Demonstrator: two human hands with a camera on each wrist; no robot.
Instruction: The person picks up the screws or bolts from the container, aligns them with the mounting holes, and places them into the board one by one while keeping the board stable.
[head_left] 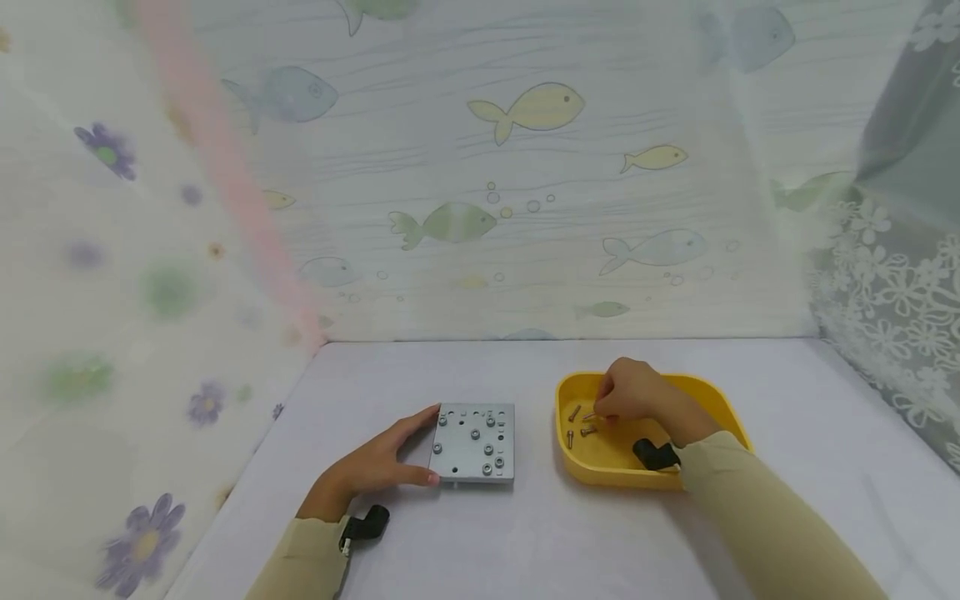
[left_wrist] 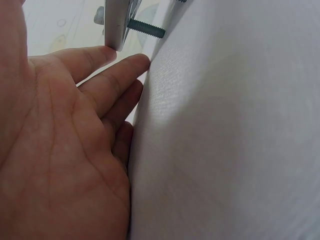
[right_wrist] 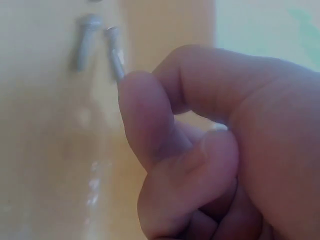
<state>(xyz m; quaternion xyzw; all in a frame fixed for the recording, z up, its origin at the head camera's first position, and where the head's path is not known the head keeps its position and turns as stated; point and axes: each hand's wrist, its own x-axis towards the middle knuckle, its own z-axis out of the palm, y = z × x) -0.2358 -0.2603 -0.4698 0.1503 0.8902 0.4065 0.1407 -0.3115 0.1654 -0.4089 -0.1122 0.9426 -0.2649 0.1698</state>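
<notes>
L hand [head_left: 375,460], fingers apart, touches metal plate [head_left: 456,454]; R hand [head_left: 632,392] in yellow tray [head_left: 611,476].
R fingers curled nr screws [head_left: 570,439]; can't tell grip.

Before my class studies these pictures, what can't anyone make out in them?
Head view: part of the yellow tray's floor, hidden by the right hand.
Left wrist view: most of the metal block, cut off by the top edge.
Right wrist view: the lower end of the nearer screw, hidden behind a fingertip, so its grip can't be told.
Right wrist view: the other screw's thread, too blurred.
</notes>
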